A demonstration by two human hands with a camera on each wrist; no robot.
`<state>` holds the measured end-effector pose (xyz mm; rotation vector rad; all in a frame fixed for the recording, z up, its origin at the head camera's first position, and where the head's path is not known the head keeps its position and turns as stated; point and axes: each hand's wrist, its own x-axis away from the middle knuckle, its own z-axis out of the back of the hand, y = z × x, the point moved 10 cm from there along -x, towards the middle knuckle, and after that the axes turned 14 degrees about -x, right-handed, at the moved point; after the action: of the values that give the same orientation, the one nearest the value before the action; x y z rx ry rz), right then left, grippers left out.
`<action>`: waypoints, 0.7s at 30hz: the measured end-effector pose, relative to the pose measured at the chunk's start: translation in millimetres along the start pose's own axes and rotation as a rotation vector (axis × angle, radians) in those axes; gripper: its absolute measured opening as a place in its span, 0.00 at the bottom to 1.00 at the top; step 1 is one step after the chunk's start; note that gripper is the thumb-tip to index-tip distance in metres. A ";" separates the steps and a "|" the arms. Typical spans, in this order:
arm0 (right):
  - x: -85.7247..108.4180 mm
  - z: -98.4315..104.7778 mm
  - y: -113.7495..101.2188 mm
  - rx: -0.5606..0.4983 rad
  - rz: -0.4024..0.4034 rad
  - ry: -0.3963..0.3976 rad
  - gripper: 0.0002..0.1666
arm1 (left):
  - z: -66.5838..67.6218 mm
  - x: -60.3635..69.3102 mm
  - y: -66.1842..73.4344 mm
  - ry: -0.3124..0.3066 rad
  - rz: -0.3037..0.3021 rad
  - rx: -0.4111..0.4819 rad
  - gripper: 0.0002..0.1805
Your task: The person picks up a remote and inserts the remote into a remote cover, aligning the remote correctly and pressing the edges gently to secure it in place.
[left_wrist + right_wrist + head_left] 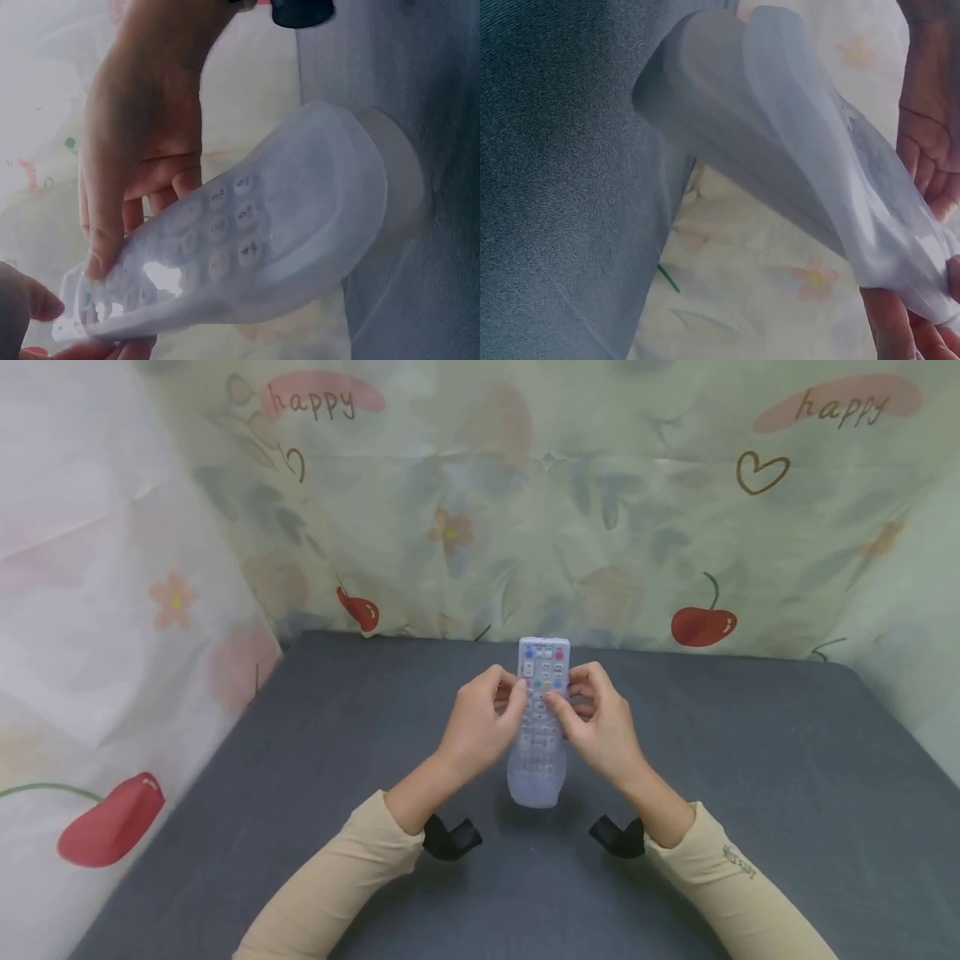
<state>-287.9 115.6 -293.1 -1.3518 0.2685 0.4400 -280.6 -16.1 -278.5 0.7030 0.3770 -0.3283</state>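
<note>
A pale remote control (545, 667) with several small buttons is held up in front, its top end away from me. A translucent soft cover (536, 788) lies over it. At the lower end the cover stands off the remote's body (727, 112), as the right wrist view shows. My left hand (480, 718) pinches the left edge, thumb on the front and fingers curled at the side. Opposite it, my right hand (606, 731) grips the right edge, with its thumb on the button face. What the fingertips do behind the remote is partly hidden.
Beneath the hands spreads a dark grey table (750, 760). Patterned cloth (547, 527) with cherries and flowers hangs behind it and along the sides. Black straps (452, 841) show beside both wrists, below the beige sleeves (352, 860).
</note>
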 end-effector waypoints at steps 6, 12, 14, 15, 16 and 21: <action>-0.3 -0.7 -0.2 0.024 0.008 -0.012 0.18 | -3.0 -4.6 -16.6 -0.044 0.101 0.214 0.12; 0.7 -3.6 -1.6 0.061 0.017 -0.053 0.19 | -10.3 -6.8 -19.5 -0.144 0.123 0.260 0.18; 0.8 -4.6 -1.8 0.064 0.020 -0.065 0.19 | -9.3 -7.5 -17.5 -0.150 0.105 0.257 0.18; 0.8 -5.5 -1.6 0.061 0.018 -0.073 0.18 | -8.3 -7.8 -17.1 -0.147 0.103 0.261 0.17; 1.0 -6.6 -1.3 0.056 0.016 -0.084 0.18 | -6.9 -8.1 -16.5 -0.139 0.096 0.268 0.17; 4.1 -15.2 2.9 0.084 -0.018 -0.163 0.18 | -0.1 -9.3 -17.1 -0.095 0.091 0.314 0.16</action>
<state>-284.5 101.8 -300.5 -1.2283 0.1383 0.5161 -295.8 -26.8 -284.1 1.0045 0.2033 -0.3372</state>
